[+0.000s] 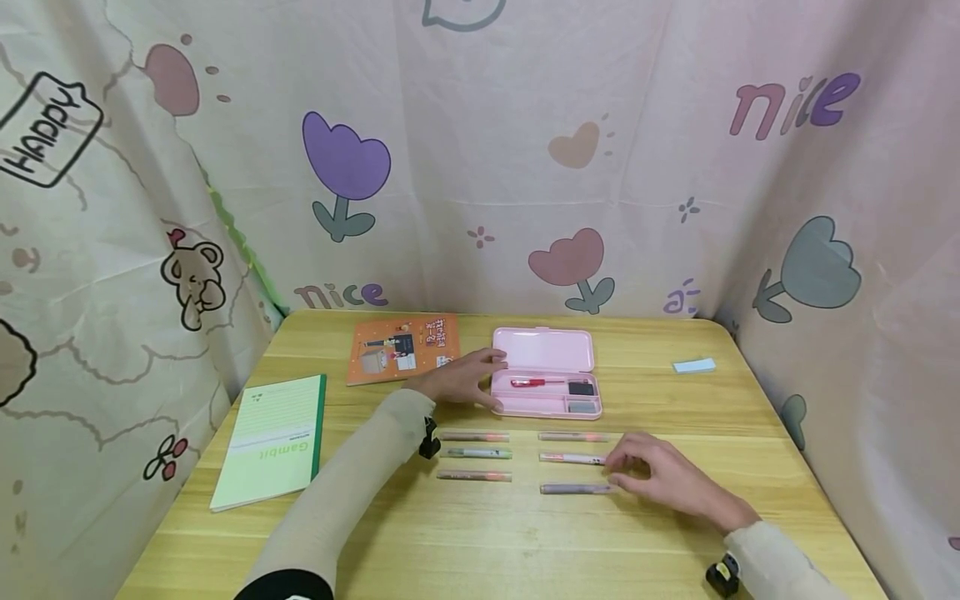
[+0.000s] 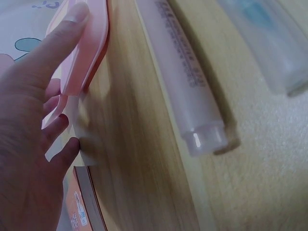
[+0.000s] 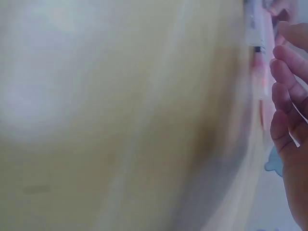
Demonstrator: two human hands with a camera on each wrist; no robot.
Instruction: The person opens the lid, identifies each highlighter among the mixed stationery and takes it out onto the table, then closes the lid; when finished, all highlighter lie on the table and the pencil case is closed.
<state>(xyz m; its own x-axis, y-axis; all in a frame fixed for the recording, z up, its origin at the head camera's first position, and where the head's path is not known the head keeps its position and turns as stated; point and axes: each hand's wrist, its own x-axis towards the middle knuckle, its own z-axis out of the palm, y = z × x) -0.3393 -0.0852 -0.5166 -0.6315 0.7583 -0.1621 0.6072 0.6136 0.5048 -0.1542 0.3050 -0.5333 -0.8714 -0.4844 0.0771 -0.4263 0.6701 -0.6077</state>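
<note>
A pink pencil case (image 1: 545, 416) lies with its lid up near the back of the table, holding a red pen (image 1: 528, 382), a dark block (image 1: 581, 388) and a grey block (image 1: 581, 407). At its left side is my left hand (image 1: 459, 379), fingers spread; the left wrist view has the thumb (image 2: 57, 41) along the case's edge (image 2: 86, 53). My right hand (image 1: 660, 475) is over the right ends of a white-and-red pen (image 1: 566, 458) and a grey pen (image 1: 573, 489), fingers loosely bent. In the right wrist view its fingertips (image 3: 280, 94) have nothing between them.
Left of centre lie a green pen (image 1: 477, 453) and two pinkish pens (image 1: 474, 476); another pinkish pen (image 1: 573, 436) tops the right column. An orange book (image 1: 367, 371) and a green notebook (image 1: 266, 442) are on the left. A pale blue strip (image 1: 693, 366) lies back right, before a printed curtain (image 1: 465, 150).
</note>
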